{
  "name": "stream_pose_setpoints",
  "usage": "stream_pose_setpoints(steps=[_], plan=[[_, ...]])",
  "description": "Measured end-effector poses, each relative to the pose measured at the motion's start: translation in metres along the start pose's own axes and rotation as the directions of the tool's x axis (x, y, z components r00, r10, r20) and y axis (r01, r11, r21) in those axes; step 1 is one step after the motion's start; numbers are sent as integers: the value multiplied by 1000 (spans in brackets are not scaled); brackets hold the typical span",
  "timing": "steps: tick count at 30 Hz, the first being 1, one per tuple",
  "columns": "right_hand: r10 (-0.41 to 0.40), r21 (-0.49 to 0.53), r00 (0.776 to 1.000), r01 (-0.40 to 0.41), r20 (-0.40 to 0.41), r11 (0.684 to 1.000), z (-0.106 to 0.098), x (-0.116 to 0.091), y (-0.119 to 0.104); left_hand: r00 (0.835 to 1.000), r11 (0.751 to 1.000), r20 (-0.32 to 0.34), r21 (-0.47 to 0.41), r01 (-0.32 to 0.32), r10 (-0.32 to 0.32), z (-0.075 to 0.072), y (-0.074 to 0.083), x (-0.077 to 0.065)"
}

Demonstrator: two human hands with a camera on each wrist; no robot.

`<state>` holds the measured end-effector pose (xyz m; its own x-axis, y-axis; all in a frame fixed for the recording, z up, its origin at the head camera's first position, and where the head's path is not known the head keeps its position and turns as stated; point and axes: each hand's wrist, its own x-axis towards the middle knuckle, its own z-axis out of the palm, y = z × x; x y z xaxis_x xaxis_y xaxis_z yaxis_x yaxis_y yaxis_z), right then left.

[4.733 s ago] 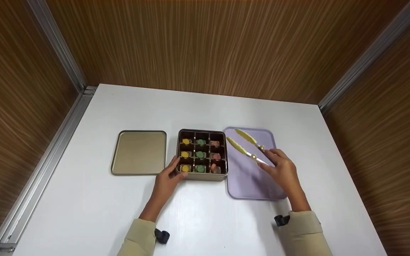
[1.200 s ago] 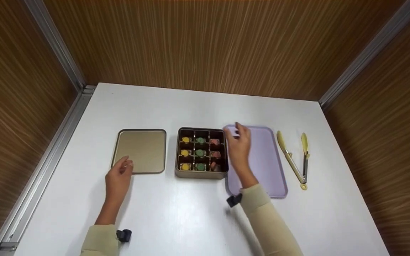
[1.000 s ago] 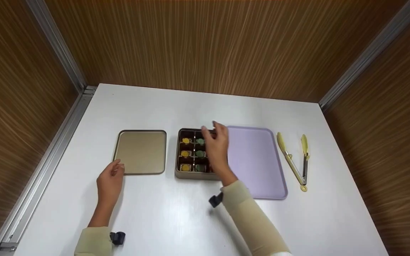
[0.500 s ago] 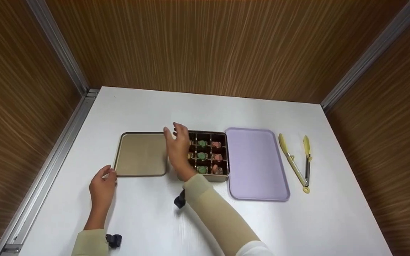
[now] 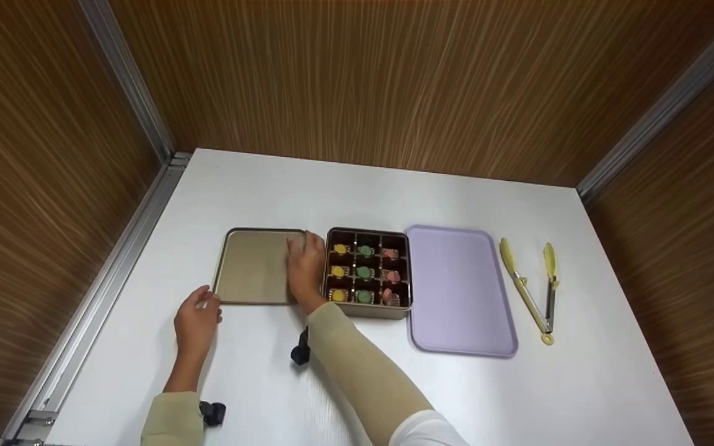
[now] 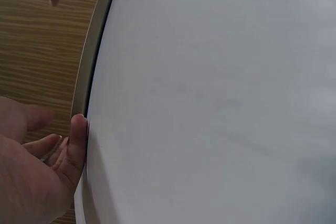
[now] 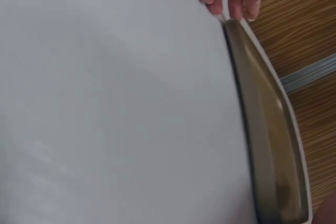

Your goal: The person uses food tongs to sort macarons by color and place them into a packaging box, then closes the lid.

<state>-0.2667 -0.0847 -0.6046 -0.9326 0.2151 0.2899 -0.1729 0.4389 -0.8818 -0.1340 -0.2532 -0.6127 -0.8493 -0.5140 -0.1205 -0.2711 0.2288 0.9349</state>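
Observation:
A shallow square gold lid [image 5: 251, 266] lies flat on the white table, its raised rim facing up. At its near left corner is my left hand [image 5: 196, 322], fingers loosely bent; in the left wrist view a fingertip touches the lid's edge [image 6: 89, 72]. My right hand [image 5: 305, 269] hangs over the lid's right side with relaxed fingers, covering part of that rim. In the right wrist view the lid [image 7: 260, 129] shows edge-on, the left fingers at its corner. Close to the right hand stands a gold square tin [image 5: 372, 310], open-topped, with yellow, green and pink pieces in its compartments.
A lilac tray [image 5: 462, 291] lies against the tin's right side. Farther right, yellow-tipped tongs [image 5: 550, 306] lie spread on the table. Brown wood-grain walls [image 5: 357, 80] enclose the back and both sides.
The tongs, earlier in my right hand, now lie right of the tray. My left hand has left the tin for the lid's corner; the right has crossed over the tin to the lid.

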Motion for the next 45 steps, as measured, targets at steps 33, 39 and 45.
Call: stream_pose_setpoints(steps=[33,39,45], plan=[[151,166,988,-143,-37,976,14,-3,14,999,995,-15,-91,27,-29,-2,0,5],[182,193,983,-178,-3,965,12,0,13,996,977,24,-189,94,-91,-7,1,4],[216,235,975,-223,53,946,11,0,12,990,956,53,-259,142,-133,-14,-1,4]])
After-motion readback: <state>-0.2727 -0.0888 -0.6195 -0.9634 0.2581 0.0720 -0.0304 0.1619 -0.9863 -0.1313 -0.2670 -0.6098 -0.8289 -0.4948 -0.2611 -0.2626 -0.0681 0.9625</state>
